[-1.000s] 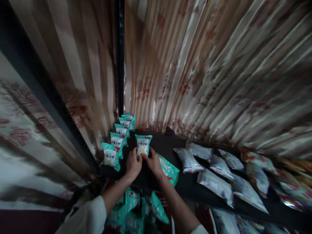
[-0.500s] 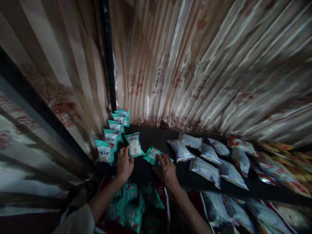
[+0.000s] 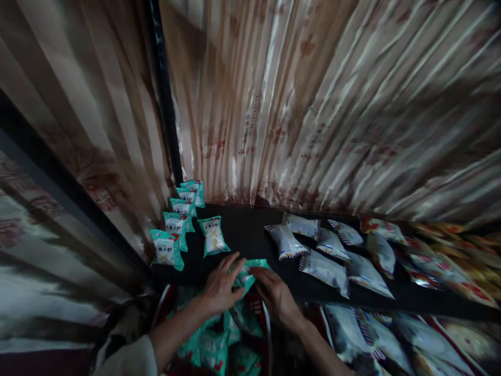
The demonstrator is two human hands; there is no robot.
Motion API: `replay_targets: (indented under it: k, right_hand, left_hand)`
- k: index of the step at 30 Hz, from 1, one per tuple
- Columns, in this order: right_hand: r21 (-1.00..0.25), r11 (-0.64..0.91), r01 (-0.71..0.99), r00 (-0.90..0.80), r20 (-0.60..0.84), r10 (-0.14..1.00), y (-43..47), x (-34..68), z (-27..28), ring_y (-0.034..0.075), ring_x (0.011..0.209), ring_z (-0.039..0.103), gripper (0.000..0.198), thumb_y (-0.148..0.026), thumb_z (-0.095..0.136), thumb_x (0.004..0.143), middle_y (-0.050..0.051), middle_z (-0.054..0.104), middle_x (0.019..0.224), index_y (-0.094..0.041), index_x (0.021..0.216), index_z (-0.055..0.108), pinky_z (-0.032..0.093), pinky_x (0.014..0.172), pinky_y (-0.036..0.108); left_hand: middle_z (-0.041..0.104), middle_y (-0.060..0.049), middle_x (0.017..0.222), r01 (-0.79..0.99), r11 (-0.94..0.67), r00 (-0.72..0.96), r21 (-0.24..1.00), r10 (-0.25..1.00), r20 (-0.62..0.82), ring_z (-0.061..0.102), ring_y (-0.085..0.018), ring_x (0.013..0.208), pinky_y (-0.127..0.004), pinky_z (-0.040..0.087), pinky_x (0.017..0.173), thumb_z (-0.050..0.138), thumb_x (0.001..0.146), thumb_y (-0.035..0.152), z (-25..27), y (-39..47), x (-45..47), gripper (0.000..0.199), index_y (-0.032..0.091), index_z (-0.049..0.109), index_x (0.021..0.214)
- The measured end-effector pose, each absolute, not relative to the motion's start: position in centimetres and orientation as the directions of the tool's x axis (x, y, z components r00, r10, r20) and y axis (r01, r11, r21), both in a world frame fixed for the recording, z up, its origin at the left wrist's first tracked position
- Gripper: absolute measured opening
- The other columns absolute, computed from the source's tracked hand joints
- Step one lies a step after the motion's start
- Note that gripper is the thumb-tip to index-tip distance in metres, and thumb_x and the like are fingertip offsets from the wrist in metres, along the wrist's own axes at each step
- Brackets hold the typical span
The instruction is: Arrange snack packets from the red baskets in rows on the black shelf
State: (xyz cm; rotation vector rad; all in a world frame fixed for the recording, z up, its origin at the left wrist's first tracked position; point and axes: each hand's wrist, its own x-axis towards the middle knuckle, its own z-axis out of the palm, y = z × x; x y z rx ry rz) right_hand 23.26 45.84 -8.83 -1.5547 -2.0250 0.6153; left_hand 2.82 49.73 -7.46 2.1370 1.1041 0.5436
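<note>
A small green-and-white snack packet (image 3: 252, 267) is between my two hands, just above the front edge of the black shelf (image 3: 246, 224). My left hand (image 3: 224, 283) has its fingers and thumb closed on the packet's left side. On the other side, my right hand (image 3: 277, 293) grips its right edge, fingers bent. Part of the packet is hidden behind the fingers. Another green packet (image 3: 213, 236) stands by itself behind my left hand. At the shelf's left end, several green packets (image 3: 167, 248) form a row running back to the corner.
Beneath my hands, a red-rimmed box (image 3: 269, 334) holds several green packets. White packets (image 3: 324, 270) lie on the shelf to the right, with yellow bags (image 3: 465, 261) farther along. A dark post (image 3: 164, 94) rises at the left, and a printed curtain (image 3: 270, 115) hangs behind.
My left hand has moved right, from beside the standing packet to the one at my right hand. That packet has come nearer the shelf's front edge and is now held between both hands.
</note>
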Motion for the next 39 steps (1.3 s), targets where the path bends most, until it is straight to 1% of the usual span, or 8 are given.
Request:
replay_targets:
  k: [6, 16, 22, 27, 31, 33, 35, 39]
  right_hand:
    - [-0.685, 0.28, 0.673, -0.272, 0.124, 0.954, 44.6, 22.5, -6.9, 0.024, 0.105, 0.062, 0.036, -0.02, 0.047, 0.085, 0.008, 0.069, 0.113, -0.023, 0.115, 0.066, 0.046, 0.095, 0.038]
    - [-0.562, 0.42, 0.713, -0.483, 0.041, 0.875, 44.6, 20.4, -3.5, 0.022, 0.099, 0.065, 0.029, -0.018, 0.054, 0.088, 0.01, 0.07, 0.108, -0.016, 0.115, 0.064, 0.049, 0.087, 0.032]
    - [-0.481, 0.511, 0.712, -0.453, 0.241, 0.858, 43.7, 19.1, -2.4, 0.026, 0.121, 0.053, 0.051, -0.041, 0.058, 0.088, 0.018, 0.058, 0.128, -0.012, 0.13, 0.052, 0.043, 0.101, 0.04]
    - [-0.505, 0.363, 0.783, -0.173, 0.385, 0.907, 38.4, 20.5, 0.1, 0.026, 0.129, 0.044, 0.043, -0.041, 0.055, 0.089, 0.017, 0.054, 0.132, -0.015, 0.123, 0.056, 0.038, 0.107, 0.044]
    - [-0.693, 0.109, 0.713, 0.213, 0.362, 0.908, 31.3, 21.5, 2.5, 0.023, 0.117, 0.055, 0.036, -0.039, 0.055, 0.088, 0.011, 0.06, 0.126, -0.02, 0.118, 0.06, 0.045, 0.099, 0.039]
    - [-0.847, -0.023, 0.531, 0.455, 0.262, 0.851, 28.7, 20.9, 2.6, 0.022, 0.105, 0.062, 0.035, -0.041, 0.054, 0.087, 0.008, 0.066, 0.114, -0.022, 0.115, 0.061, 0.049, 0.091, 0.037]
    - [-0.961, -0.041, 0.272, 0.644, 0.15, 0.75, 27.7, 19.8, 1.8, 0.022, 0.097, 0.064, 0.033, -0.045, 0.056, 0.085, 0.006, 0.069, 0.104, -0.022, 0.106, 0.065, 0.05, 0.086, 0.036]
    - [-0.987, 0.038, -0.154, 0.705, -0.083, 0.704, 30.4, 16.7, -0.3, 0.021, 0.09, 0.064, 0.034, -0.047, 0.069, 0.073, 0.004, 0.07, 0.096, -0.022, 0.095, 0.067, 0.05, 0.079, 0.033]
  left_hand:
    - [0.037, -0.007, 0.15, 0.612, -0.463, 0.607, 0.64, 0.795, -0.006, 0.035, -0.027, 0.137, -0.044, 0.034, 0.111, 0.064, 0.074, 0.033, -7.2, 47.8, 2.7, 0.067, 0.026, 0.044, 0.137]
    - [0.062, -0.01, 0.124, 0.62, -0.493, 0.486, 0.611, 0.852, 0.195, 0.056, -0.025, 0.118, -0.042, 0.045, 0.102, 0.046, 0.083, 0.035, -8.8, 46.3, 0.5, 0.04, 0.019, 0.061, 0.117]
    - [0.067, -0.01, 0.117, 0.571, -0.416, 0.404, 0.708, 0.893, 0.199, 0.061, -0.025, 0.111, -0.041, 0.048, 0.098, 0.045, 0.08, 0.04, -7.1, 46.3, -0.1, 0.039, 0.019, 0.064, 0.107]
    - [0.069, -0.012, 0.113, 0.449, -0.315, 0.439, 0.836, 0.893, 0.101, 0.063, -0.029, 0.108, -0.042, 0.049, 0.095, 0.047, 0.073, 0.05, -5.4, 45.6, 0.8, 0.048, 0.018, 0.064, 0.104]
    - [0.071, -0.008, 0.108, 0.316, -0.162, 0.491, 0.935, 0.871, -0.015, 0.064, -0.031, 0.105, -0.04, 0.05, 0.094, 0.055, 0.067, 0.058, -5.1, 44.7, 1.9, 0.052, 0.021, 0.064, 0.103]
    - [0.072, -0.007, 0.106, 0.26, -0.087, 0.463, 0.962, 0.885, -0.045, 0.064, -0.031, 0.106, -0.039, 0.051, 0.094, 0.057, 0.067, 0.061, -5.0, 44.1, 2.1, 0.052, 0.023, 0.064, 0.102]
    - [0.072, -0.007, 0.105, 0.207, -0.021, 0.475, 0.978, 0.876, -0.082, 0.063, -0.032, 0.106, -0.039, 0.051, 0.093, 0.062, 0.06, 0.064, -4.6, 43.2, 1.8, 0.056, 0.023, 0.066, 0.098]
    - [0.072, -0.008, 0.104, 0.093, 0.113, 0.405, 0.989, 0.903, -0.141, 0.062, -0.033, 0.108, -0.038, 0.05, 0.094, 0.067, 0.053, 0.066, -3.2, 41.7, 0.4, 0.062, 0.021, 0.068, 0.095]
